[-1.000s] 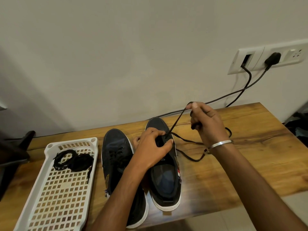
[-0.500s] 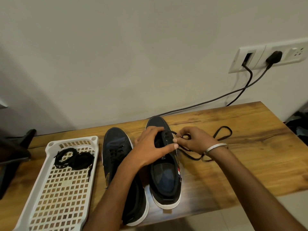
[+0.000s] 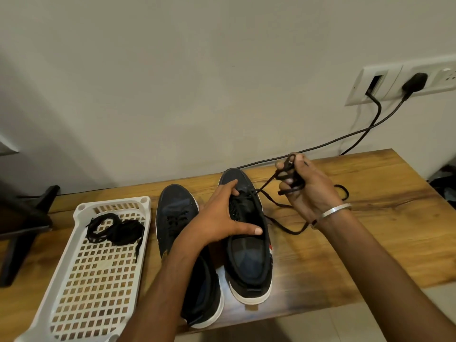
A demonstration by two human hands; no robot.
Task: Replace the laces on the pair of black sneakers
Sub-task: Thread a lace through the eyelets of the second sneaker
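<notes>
Two black sneakers with white soles stand side by side on the wooden table (image 3: 370, 243). The left sneaker (image 3: 177, 218) is laced. My left hand (image 3: 222, 218) lies spread over the right sneaker (image 3: 249, 257), fingers across its tongue and eyelets. My right hand (image 3: 306, 188) is raised to the right of that shoe, fingers closed on a black lace (image 3: 291, 230). The lace runs taut from the shoe's upper eyelets to my hand and trails in loops on the table. A bundle of black laces (image 3: 113, 228) lies in the white basket.
The white perforated plastic basket (image 3: 98, 280) sits at the table's left. A dark stand (image 3: 22, 223) is at the far left edge. Black cables (image 3: 345, 139) run from a wall socket (image 3: 394, 82) down behind the table. The table's front edge is just below the shoe heels.
My right hand has lifted from beside the shoe's eyelets up and to the right, drawing the lace out taut. My left hand stays on the right sneaker, fingers spread wider.
</notes>
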